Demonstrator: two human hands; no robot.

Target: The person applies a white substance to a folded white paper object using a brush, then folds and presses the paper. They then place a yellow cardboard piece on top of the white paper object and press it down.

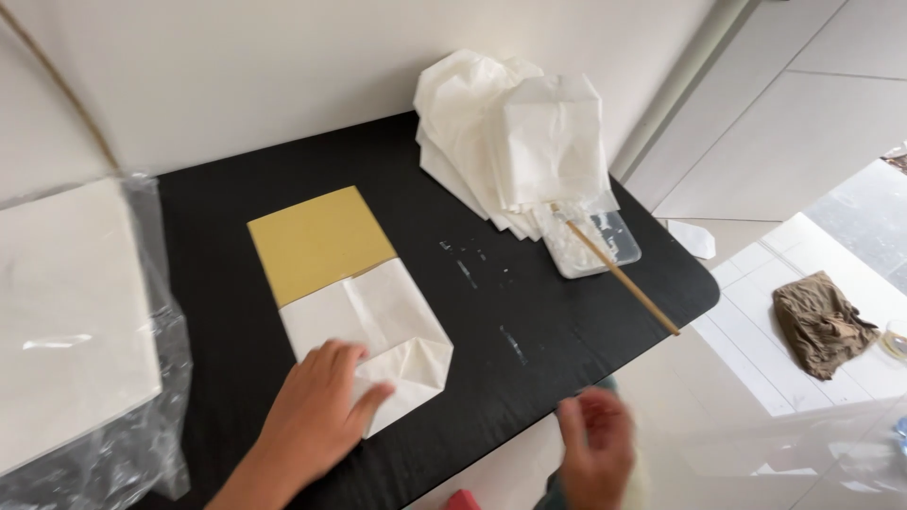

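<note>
While our left hand [316, 416] lies flat, fingers spread, at the lower middle of the frame, it presses on the near corner of a folded white paper bag [378, 335] on the black bench [529, 321]. We see a yellow-brown card [316, 241] sticking out of the bag's far end, towards the frame's upper left of centre. Our right hand [595, 449] hangs off the bench's near edge at the bottom right of centre; it is blurred, seems to touch nothing, and we cannot tell how its fingers are set.

At the top middle of the frame, a heap of finished white bags [515, 142] lies against the wall. Just below and right of the heap sits a clear shallow tray [600, 250], with a thin wooden stick [619, 274] resting across it and pointing to the bench's right edge. A stack of white sheets in clear plastic wrap [71, 321] fills the left edge. On the tiled floor at right lies a brown cloth [822, 321].
</note>
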